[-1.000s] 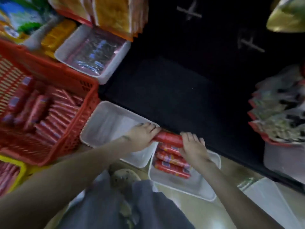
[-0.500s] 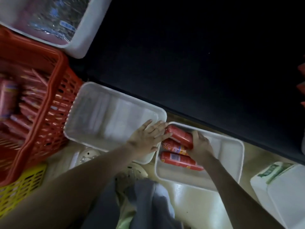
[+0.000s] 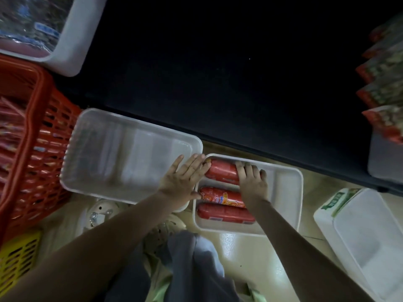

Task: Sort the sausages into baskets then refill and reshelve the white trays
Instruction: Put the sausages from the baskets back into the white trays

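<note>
Red, thick, plastic-cased sausages (image 3: 222, 197) are lying crosswise in the small white plastic tray (image 3: 292, 192) on the glossy floor (image 3: 235, 243). The far sausage (image 3: 221, 172), at the tray's 12 o'clock wall, is being settled: the right hand (image 3: 253, 182) is grasping its 3 o'clock end with fingers curled over it, while the left hand (image 3: 185, 177) is lying released, straight fingertips touching its 9 o'clock end. Trouble is likeliest from the slick round casing: with only one hand gripping, the far sausage could be rolling toward 6 o'clock into the gap beside its neighbour, or ending up askew. The light tray may also be skidding under a sideways push, and the left forearm, crossing the 4 o'clock corner of the large empty white plastic tray (image 3: 130, 153), could be nudging it. Counting: three sausages in the small tray; one empty tray at its 9 o'clock; one red lattice plastic basket (image 3: 43, 127) at the view's 9 o'clock, its contents too blurred for counting; one yellow lattice plastic basket (image 3: 17, 258) at 8 o'clock; one white tray of silvery packets (image 3: 72, 40) at 11 o'clock.
</note>
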A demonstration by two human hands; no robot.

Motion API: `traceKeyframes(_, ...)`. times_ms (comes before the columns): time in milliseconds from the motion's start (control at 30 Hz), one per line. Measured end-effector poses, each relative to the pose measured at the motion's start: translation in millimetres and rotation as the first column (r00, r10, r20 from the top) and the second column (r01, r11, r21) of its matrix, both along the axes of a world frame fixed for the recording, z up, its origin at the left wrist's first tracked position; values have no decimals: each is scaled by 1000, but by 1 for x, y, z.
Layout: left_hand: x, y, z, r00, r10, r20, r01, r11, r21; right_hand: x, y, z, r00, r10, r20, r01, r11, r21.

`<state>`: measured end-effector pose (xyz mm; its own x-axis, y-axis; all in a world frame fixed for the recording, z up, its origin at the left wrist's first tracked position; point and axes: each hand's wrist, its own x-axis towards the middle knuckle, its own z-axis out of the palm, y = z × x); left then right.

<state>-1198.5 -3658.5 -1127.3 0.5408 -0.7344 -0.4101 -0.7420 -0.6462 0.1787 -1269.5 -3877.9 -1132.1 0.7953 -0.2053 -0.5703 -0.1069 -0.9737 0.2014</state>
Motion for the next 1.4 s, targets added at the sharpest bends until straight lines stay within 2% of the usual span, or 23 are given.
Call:
traceKeyframes(100,-2,-2,-1,1000,-25,15,26,1000,-5,-4,-1,-1,1000,-3,5,3,999,-34)
traceKeyframes(200,-2,-3,-4,999,-46,-18,47,999,20,-1,-7,-10,989,-147,0,144,971,191)
traceKeyframes(267,0,-4,-2,996,-41,-77,45,998,52,3,-10,-8,986,-140,-85,160,932,324)
traceKeyframes(400,-1,-4,-1,995,-43,-93,50,996,75,8,-14,4,957,-113,-267,223,876,428)
traceKeyframes(467,-1,-4,-1,997,-46,-65,51,995,83,6,-17,5,959,-65,-276,185,880,437)
traceKeyframes(533,-1,-5,0,998,-50,-28,52,994,91,-3,-20,-1,980,11,-200,65,927,370)
traceKeyframes(600,-2,-5,0,998,-56,-13,57,995,81,-13,-20,-8,990,26,-142,6,976,217)
traceKeyframes(667,-2,-3,-1,997,-75,-4,75,996,49,-26,-12,-10,998,31,-51,-25,992,127)
traceKeyframes(767,4,-2,3,992,-126,28,124,990,65,-39,2,-12,995,-8,94,-1,996,89)
traceKeyframes(833,3,-2,-3,970,-228,80,223,972,72,-45,17,-10,996,-46,80,39,995,87)
traceKeyframes(933,8,-6,-1,944,-313,104,302,948,104,-51,32,-19,997,13,79,-26,986,165)
traceKeyframes(1067,10,-5,5,959,-271,80,258,956,137,-32,24,-28,994,106,-23,-100,977,186)
traceKeyframes(1133,7,-6,8,965,-242,96,223,958,178,-14,20,-23,985,168,-32,-160,972,171)
traceKeyframes(1200,6,-7,13,973,-218,79,197,957,213,3,26,-13,986,162,-31,-155,972,175)
traceKeyframes(1267,14,-1,21,973,-226,50,216,964,157,15,38,4,992,114,61,-126,962,241)
traceKeyframes(1300,20,7,25,979,-200,29,196,976,97,20,46,16,983,93,159,-136,950,281)
traceKeyframes(1400,44,41,42,997,3,84,6,994,-113,43,72,47,888,41,459,-219,914,342)
